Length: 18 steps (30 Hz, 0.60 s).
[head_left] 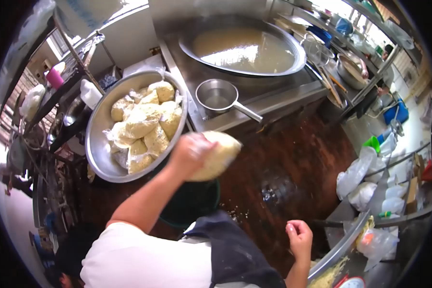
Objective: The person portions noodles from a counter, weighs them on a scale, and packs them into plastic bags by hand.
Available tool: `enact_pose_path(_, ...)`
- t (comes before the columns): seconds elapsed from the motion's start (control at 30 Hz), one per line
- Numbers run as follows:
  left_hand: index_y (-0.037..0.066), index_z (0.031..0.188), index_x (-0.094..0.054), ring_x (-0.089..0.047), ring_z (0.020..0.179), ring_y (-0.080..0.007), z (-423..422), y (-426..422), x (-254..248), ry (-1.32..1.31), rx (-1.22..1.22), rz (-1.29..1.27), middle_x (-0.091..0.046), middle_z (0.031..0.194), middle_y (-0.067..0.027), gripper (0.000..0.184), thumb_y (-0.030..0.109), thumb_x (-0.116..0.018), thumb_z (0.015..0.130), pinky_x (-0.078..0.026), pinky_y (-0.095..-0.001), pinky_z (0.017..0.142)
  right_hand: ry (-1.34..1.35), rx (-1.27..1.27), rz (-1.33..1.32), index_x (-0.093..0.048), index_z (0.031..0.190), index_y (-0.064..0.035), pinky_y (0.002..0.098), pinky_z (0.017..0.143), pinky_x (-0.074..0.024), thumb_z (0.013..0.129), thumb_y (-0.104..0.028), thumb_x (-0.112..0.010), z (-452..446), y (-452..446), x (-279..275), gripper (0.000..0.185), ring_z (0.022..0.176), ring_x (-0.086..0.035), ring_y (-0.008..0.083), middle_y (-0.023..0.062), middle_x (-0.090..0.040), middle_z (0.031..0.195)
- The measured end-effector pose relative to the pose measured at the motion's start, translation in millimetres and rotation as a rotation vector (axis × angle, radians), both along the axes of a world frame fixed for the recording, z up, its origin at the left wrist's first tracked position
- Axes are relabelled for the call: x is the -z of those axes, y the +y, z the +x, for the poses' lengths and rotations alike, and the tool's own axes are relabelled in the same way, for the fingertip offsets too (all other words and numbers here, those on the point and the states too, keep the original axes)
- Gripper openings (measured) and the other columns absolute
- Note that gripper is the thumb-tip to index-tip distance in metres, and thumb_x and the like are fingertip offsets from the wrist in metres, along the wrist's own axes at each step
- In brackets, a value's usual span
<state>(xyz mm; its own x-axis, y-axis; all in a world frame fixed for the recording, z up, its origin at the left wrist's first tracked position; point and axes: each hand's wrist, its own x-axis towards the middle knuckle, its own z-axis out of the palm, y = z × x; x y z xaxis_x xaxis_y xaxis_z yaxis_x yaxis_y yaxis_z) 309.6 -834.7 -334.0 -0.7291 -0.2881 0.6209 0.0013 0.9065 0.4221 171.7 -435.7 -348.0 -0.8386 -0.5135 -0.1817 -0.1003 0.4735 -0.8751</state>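
My left hand is closed on the gathered top of a clear plastic bag of pale yellow food, held in the air just right of a large metal basin. Several similar filled bags are piled inside that basin. Low on the right, my right hand has its fingers curled in, and nothing shows in it. It is nearest to the curved rim of another metal basin, where pale yellow shreds are partly visible.
A wide wok of cloudy liquid sits on the steel stove, with a long-handled saucepan in front. Below my left arm stands a dark green bucket. White plastic bags and a red scale lie right; shelves line the left.
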Motion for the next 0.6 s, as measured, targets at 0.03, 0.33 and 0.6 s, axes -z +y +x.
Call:
enact_pose_path(0.03,0.003,0.08,-0.064,-0.054,0.049,-0.0101,13,3,-46,-0.05,-0.256,0.965,-0.059,0.06,-0.0033,0.023,0.025,-0.07,0.084,-0.046,-0.0275,0.048,0.0,-0.011,0.017,-0.066,0.089,-0.0004,0.0228,0.064,-0.046,0.083,-0.012,-0.068,4,-9,-4,0.013,0.068,-0.056,0.0071,0.0022,-0.063,0.075)
enact_pose_path(0.33,0.006,0.133,-0.041,-0.053,0.108,-0.0211,21,-132,-58,0.852,-0.442,1.058,-0.05,0.13,-0.0159,0.057,0.041,-0.057,0.091,-0.04,-0.0357,0.089,-0.173,0.019,0.249,-0.068,0.094,-0.0029,0.0249,0.067,-0.0491,0.082,-0.018,-0.07,45,55,30,0.019,0.07,-0.061,0.0095,0.0045,-0.067,0.08)
enact_pose_path(0.6,0.006,0.134,-0.044,-0.061,0.087,-0.0139,-160,96,-40,-0.124,0.279,1.245,-0.063,0.107,-0.0092,0.051,0.031,-0.057,0.091,-0.046,-0.0236,0.073,-0.086,0.213,0.202,-0.067,0.097,-0.0072,0.0337,0.072,-0.051,0.084,-0.03,-0.064,49,123,29,0.027,0.079,-0.066,0.0223,0.0105,-0.068,0.087)
